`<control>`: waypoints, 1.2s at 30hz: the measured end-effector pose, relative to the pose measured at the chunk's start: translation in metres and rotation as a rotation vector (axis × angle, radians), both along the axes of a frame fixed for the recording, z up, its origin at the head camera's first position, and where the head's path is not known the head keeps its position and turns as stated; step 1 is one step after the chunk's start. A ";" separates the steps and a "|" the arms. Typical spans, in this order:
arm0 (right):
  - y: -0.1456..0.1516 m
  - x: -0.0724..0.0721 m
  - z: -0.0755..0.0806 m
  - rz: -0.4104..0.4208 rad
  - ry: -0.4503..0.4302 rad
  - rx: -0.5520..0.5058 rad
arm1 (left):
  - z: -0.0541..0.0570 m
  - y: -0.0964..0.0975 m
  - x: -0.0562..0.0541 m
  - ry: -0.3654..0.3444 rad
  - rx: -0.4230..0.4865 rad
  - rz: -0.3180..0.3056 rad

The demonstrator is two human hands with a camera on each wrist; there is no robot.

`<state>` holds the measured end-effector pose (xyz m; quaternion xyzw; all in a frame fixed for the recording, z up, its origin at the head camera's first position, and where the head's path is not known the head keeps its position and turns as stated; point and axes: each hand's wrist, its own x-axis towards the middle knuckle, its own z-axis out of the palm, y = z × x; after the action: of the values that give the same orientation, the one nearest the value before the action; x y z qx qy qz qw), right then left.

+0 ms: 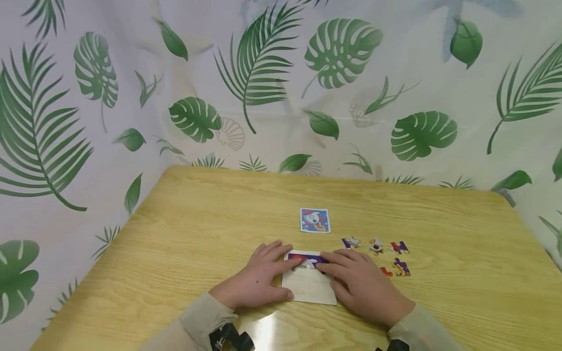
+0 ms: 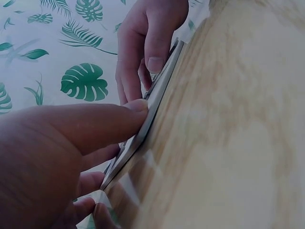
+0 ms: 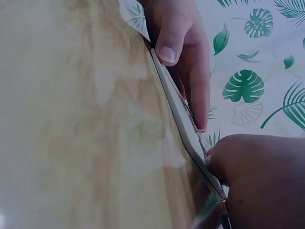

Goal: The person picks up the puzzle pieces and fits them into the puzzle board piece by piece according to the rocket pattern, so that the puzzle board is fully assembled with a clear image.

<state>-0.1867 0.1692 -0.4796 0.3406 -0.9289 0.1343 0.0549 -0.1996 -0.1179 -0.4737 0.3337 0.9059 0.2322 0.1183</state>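
Observation:
A small pale puzzle board (image 1: 309, 288) lies flat on the table between both hands. Along its far edge sits a row of fitted jigsaw pieces (image 1: 309, 262), purple with red and white. My left hand (image 1: 262, 280) rests over the board's left side, index fingertip on the row and thumb at the near left part. From the right, my right hand (image 1: 366, 287) reaches across with fairly straight fingers touching the row's right end. In the left wrist view, the left thumb (image 2: 126, 119) lies on the board's edge (image 2: 159, 93). The right hand partly covers the board's right side.
Several loose jigsaw pieces (image 1: 399, 247) lie right of the board, one partly behind the right hand. A square picture card (image 1: 314, 221) with a white cartoon figure lies beyond the board. A leaf-patterned cloth (image 1: 272, 122) hangs behind the wooden table (image 1: 210, 219).

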 end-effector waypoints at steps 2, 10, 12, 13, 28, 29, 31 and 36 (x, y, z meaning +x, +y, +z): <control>0.001 0.000 0.000 0.001 -0.008 0.011 | 0.001 0.001 0.000 0.002 -0.006 0.002; 0.003 -0.001 0.000 0.005 -0.013 0.046 | 0.004 0.002 -0.003 0.032 -0.015 -0.004; 0.003 -0.001 -0.001 0.004 -0.021 0.048 | 0.004 0.001 -0.005 0.028 -0.012 -0.002; 0.003 -0.001 -0.001 0.002 -0.028 0.050 | 0.004 0.000 -0.005 0.020 -0.010 0.000; 0.002 -0.003 -0.002 -0.026 -0.001 -0.010 | 0.000 -0.004 -0.005 -0.008 0.020 0.018; 0.002 -0.003 -0.002 -0.030 0.000 -0.020 | 0.000 -0.004 -0.005 -0.010 0.024 0.018; 0.003 -0.004 -0.004 -0.054 0.006 -0.054 | 0.000 -0.003 -0.005 -0.012 0.027 0.017; 0.009 -0.011 -0.007 -0.169 0.060 -0.157 | 0.000 -0.004 -0.005 -0.008 0.019 0.011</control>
<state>-0.1973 0.1785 -0.4865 0.2594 -0.9389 0.1914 0.1203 -0.2048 -0.1217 -0.4741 0.3289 0.9049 0.2431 0.1176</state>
